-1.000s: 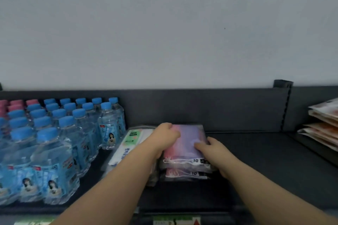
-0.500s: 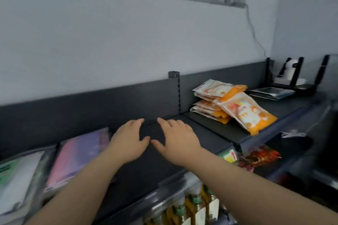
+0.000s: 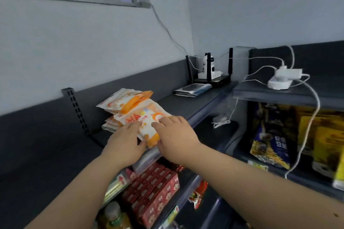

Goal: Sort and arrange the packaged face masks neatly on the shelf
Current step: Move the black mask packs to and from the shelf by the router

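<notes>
A stack of mask packs is set on the shelf. The front pack is leaned on the stack, flanked by the left hand and the right hand. Flat packets are laid farther right, before a router.

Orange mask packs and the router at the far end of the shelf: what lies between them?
In the head view, past the orange mask packs, a bare stretch of dark shelf, then a flat stack of grey packets just before the router.
</notes>
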